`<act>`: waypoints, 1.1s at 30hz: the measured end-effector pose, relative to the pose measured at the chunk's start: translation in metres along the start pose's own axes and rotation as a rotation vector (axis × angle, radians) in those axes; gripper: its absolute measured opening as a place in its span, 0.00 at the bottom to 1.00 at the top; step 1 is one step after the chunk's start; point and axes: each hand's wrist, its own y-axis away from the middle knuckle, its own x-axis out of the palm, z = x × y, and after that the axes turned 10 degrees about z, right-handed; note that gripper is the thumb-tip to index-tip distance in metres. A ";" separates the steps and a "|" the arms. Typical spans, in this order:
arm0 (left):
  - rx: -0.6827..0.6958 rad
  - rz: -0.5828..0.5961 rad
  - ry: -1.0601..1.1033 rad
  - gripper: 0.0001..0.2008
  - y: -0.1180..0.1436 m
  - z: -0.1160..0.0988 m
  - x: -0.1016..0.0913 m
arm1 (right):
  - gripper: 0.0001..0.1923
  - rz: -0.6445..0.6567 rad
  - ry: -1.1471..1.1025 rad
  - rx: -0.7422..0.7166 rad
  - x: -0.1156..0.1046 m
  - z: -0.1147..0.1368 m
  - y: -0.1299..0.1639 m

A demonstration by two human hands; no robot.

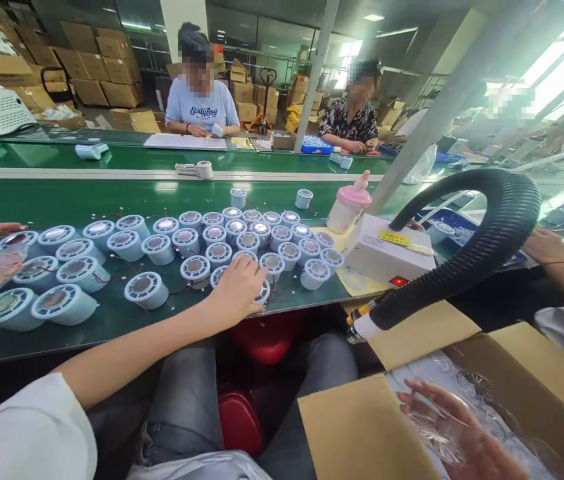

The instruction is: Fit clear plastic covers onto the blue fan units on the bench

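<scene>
My left hand (242,283) is at the front edge of the green table, its fingers closed round a light-blue round housing (263,293) that they partly cover. Many similar housings (146,291) with pale slotted rims and thin red and dark wires stand around it. My right hand (462,433) is inside an open cardboard box (357,427) at my lower right. A clear plastic round part (437,440) with radial ribs lies in its curled fingers. More clear round parts (475,383) are in the box beside it.
A white box with a red lit switch (387,250) carries a black flexible hose (492,220) arching over the right side. A pink-topped bottle (349,203) stands behind it. Two co-workers sit across the green belt (132,190); other people's hands (547,247) show at both sides.
</scene>
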 end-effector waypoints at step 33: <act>0.440 0.394 1.380 0.33 0.042 -0.054 0.076 | 0.11 0.021 -0.019 0.080 0.142 0.043 -0.025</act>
